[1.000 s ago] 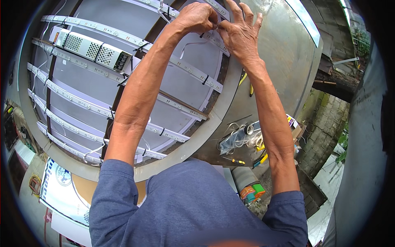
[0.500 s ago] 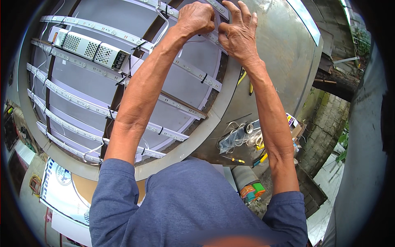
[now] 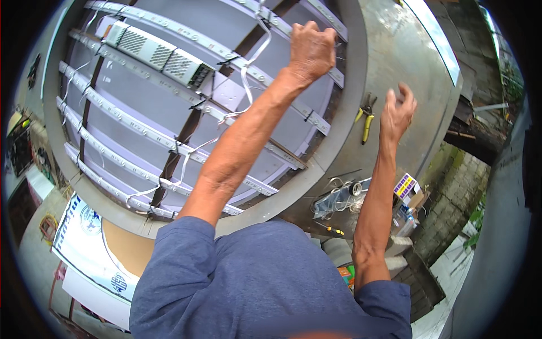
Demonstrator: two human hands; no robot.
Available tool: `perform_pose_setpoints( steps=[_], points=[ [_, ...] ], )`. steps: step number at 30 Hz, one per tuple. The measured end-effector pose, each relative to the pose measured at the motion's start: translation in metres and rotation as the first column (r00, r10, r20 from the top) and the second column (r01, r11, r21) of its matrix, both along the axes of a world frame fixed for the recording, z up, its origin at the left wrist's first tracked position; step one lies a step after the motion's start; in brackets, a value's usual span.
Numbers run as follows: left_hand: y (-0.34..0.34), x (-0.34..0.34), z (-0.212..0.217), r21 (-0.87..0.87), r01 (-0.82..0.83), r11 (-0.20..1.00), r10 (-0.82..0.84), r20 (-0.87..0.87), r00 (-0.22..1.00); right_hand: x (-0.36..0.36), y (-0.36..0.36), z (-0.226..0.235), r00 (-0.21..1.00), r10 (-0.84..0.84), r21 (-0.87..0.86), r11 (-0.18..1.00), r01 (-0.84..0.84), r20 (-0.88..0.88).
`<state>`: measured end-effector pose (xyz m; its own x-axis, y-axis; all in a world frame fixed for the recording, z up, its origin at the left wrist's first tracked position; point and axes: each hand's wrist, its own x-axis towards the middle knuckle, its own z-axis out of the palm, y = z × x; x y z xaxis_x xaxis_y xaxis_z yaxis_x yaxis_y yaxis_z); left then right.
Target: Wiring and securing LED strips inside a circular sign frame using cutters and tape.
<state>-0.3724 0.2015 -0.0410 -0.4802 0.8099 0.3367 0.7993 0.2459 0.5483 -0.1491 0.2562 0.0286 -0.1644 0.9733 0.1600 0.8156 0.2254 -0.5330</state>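
Observation:
My left hand (image 3: 312, 51) is closed over the right end of a white LED strip (image 3: 265, 76), near the rim of a large round metal frame (image 3: 351, 107). What its fingers hold, if anything, is hidden. My right hand (image 3: 398, 117) is apart from the frame, over the metal table (image 3: 389, 62), its fingers spread and a little blurred. Yellow-handled pliers (image 3: 367, 127) lie on the table between that hand and the rim. Inside the frame, several LED strips run across dark crossbars. A perforated silver power supply (image 3: 158, 53) is tied on, with a white wire (image 3: 247, 79) trailing nearby.
Right of the frame lie a roll of black tape (image 3: 355, 188), bundled wire (image 3: 339, 199), a yellow-handled screwdriver (image 3: 329, 228) and a purple-and-yellow box (image 3: 404, 185). A printed white sheet (image 3: 90, 248) is below the frame at left. A block wall (image 3: 446, 169) stands beyond the table.
My right hand has drawn away from the strip, down and to the right. My left hand stays closed by the strip's end. The view has shifted, and the pliers now show fully.

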Motion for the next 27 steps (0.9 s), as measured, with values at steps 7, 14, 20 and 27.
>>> perform_pose_setpoints(
  steps=[7,14,20,27],
  points=[
    [0.001,0.019,0.000,0.018,0.027,0.999,-0.027,-0.016,1.000,0.137,-0.073,-0.109,0.897,0.117,-0.327,0.944,0.033,0.426],
    [-0.009,0.011,-0.004,0.095,-0.002,0.996,0.014,-0.132,0.991,0.112,-0.087,-0.100,0.977,-0.057,-0.219,0.970,0.103,0.207],
    [-0.020,0.012,0.007,0.109,-0.045,0.993,0.059,-0.130,0.990,0.077,-0.086,-0.094,0.903,0.032,-0.296,0.949,0.107,0.429],
    [-0.019,0.019,0.012,-0.068,-0.073,0.995,0.065,-0.117,0.991,0.074,-0.073,-0.094,0.869,0.071,-0.333,0.936,0.111,0.489]
  ],
)
